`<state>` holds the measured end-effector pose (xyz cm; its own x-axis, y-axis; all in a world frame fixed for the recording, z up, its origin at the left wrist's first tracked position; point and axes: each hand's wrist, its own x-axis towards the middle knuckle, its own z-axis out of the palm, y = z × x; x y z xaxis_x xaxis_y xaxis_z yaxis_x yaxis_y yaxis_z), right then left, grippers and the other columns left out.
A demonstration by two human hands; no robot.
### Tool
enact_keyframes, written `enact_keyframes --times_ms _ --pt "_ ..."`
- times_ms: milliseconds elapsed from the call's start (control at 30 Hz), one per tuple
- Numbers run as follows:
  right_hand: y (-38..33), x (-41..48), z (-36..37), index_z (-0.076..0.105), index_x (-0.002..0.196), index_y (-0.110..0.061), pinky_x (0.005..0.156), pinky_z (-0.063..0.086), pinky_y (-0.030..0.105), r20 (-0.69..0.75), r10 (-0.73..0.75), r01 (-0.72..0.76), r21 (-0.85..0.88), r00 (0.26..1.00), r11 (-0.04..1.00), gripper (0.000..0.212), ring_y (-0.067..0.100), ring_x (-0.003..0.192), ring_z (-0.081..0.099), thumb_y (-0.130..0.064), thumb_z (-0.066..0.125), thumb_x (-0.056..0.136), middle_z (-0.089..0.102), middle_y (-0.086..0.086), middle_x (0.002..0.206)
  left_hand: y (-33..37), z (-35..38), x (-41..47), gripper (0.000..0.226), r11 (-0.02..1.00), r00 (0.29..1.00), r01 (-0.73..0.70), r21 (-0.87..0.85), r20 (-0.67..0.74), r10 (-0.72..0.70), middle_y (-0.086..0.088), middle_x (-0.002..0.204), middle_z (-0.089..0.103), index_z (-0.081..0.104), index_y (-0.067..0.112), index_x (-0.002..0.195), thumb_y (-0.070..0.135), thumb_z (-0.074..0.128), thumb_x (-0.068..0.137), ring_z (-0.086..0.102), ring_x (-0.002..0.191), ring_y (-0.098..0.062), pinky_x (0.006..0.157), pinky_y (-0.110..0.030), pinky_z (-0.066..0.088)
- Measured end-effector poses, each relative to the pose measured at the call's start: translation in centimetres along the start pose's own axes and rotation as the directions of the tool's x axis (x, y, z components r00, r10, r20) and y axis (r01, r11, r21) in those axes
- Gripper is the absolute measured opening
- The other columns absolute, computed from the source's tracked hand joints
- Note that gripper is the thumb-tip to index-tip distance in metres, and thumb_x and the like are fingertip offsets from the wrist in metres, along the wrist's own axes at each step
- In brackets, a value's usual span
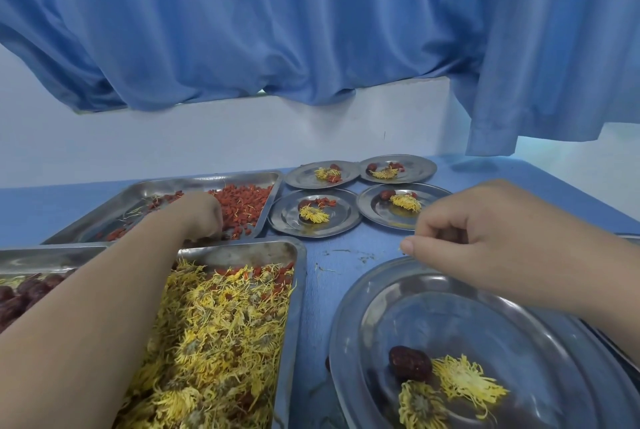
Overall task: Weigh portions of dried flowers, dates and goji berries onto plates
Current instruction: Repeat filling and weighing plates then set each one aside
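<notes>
- Centre left of the frame, I have the left hand (199, 215) down among the goji berries (246, 201) in their tray (207, 177); its fingers are hidden, so I cannot tell if they pinch any.
- Right of centre, the right hand (485, 231) hovers above the near plate (381, 290), fingers loosely curled, holding nothing visible.
- That plate has a date (410, 362) and dried flowers (464, 380), no berries: berry step, I judge; next, carry a small pinch across.
- No writing is readable.
</notes>
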<state>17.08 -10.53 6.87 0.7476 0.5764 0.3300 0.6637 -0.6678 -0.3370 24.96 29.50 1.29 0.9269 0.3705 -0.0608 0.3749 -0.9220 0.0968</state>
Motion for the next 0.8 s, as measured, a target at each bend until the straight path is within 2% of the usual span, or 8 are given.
enact_keyframes --times_ms 100,200,267,367,533,633,700,800 --pt "0.1 0.0 -0.1 0.06 0.069 -0.018 0.05 0.043 0.03 -0.02 -0.003 0.003 -0.019 1.0 1.0 0.039 0.007 0.05 0.048 -0.055 0.051 0.075 0.059 -0.011 0.061 -0.1 -0.6 -0.1 0.012 0.997 0.997 -0.022 -0.069 -0.073 0.017 -0.002 0.082 0.07 0.07 0.008 0.08 0.003 0.059 0.085 0.062 0.066 -0.011 0.056 -0.023 0.045" --pt "0.0 0.0 -0.1 0.06 0.068 -0.018 0.049 0.04 0.024 -0.037 -0.015 0.015 -0.022 0.999 1.0 0.038 0.006 0.05 0.049 -0.054 0.052 0.076 0.058 -0.011 0.06 0.0 -0.7 -0.4 0.012 0.994 0.987 -0.065 -0.092 -0.152 0.051 0.004 0.082 0.065 0.069 0.007 0.081 0.002 0.059 0.084 0.057 0.068 -0.004 0.052 -0.02 0.038" --pt "0.0 -0.1 -0.2 0.059 0.067 -0.017 0.054 0.041 0.023 -0.041 -0.021 0.02 -0.01 0.999 1.0 0.038 0.006 0.049 0.048 -0.053 0.052 0.077 0.057 -0.009 0.058 -0.1 -0.6 -0.5 0.013 0.986 0.982 -0.078 -0.145 -0.184 0.05 0.004 0.08 0.063 0.068 0.009 0.081 -0.001 0.06 0.083 0.055 0.066 -0.007 0.053 -0.022 0.037" --pt "0.1 -0.1 -0.4 0.059 0.067 -0.015 0.051 0.039 0.023 -0.037 -0.018 0.017 -0.01 0.999 1.0 0.04 0.006 0.047 0.044 -0.054 0.052 0.077 0.054 -0.005 0.056 -0.3 -0.6 -0.7 0.017 0.977 0.977 -0.085 -0.194 -0.208 0.044 0.003 0.077 0.063 0.067 0.012 0.077 -0.003 0.06 0.082 0.055 0.065 -0.011 0.053 -0.025 0.039" --pt "0.1 -0.2 -0.6 0.056 0.066 -0.011 0.052 0.038 0.019 -0.045 -0.02 0.021 0.025 0.999 0.999 0.042 0.007 0.045 0.039 -0.051 0.053 0.078 0.047 -0.004 0.05 -0.5 -0.3 -0.9 0.022 0.977 0.965 -0.138 -0.165 -0.244 0.095 0.006 0.085 0.067 0.067 0.019 0.073 0.0 0.065 0.082 0.058 0.076 -0.006 0.06 -0.021 0.039" --pt "0.2 -0.2 -0.7 0.056 0.066 -0.01 0.051 0.037 0.018 -0.055 -0.027 0.029 0.046 0.998 0.999 0.044 0.007 0.044 0.036 -0.051 0.053 0.078 0.044 -0.004 0.048 -0.4 0.1 -1.1 0.023 0.968 0.963 -0.153 -0.197 -0.25 0.102 0.004 0.089 0.068 0.067 0.021 0.075 0.0 0.063 0.083 0.059 0.08 -0.01 0.069 -0.027 0.044" --pt "0.3 -0.3 -1.0 0.059 0.067 -0.012 0.052 0.038 0.017 -0.071 -0.018 0.022 0.056 0.997 0.998 0.041 0.006 0.044 0.039 -0.052 0.053 0.077 0.046 -0.006 0.049 -0.1 0.1 -1.5 0.022 0.954 0.962 -0.15 -0.258 -0.262 0.081 0.003 0.087 0.068 0.068 0.021 0.076 0.0 0.063 0.083 0.061 0.076 -0.013 0.063 -0.028 0.045" --pt "0.3 -0.4 -1.4 0.062 0.064 -0.019 0.054 0.039 0.013 -0.104 -0.01 0.017 0.068 0.995 0.998 0.036 0.004 0.046 0.044 -0.052 0.054 0.076 0.05 -0.012 0.049 0.5 -0.2 -2.4 0.019 0.91 0.951 -0.186 -0.37 -0.302 0.071 0.005 0.085 0.069 0.069 0.02 0.077 0.002 0.065 0.084 0.061 0.076 -0.009 0.059 -0.021 0.042"
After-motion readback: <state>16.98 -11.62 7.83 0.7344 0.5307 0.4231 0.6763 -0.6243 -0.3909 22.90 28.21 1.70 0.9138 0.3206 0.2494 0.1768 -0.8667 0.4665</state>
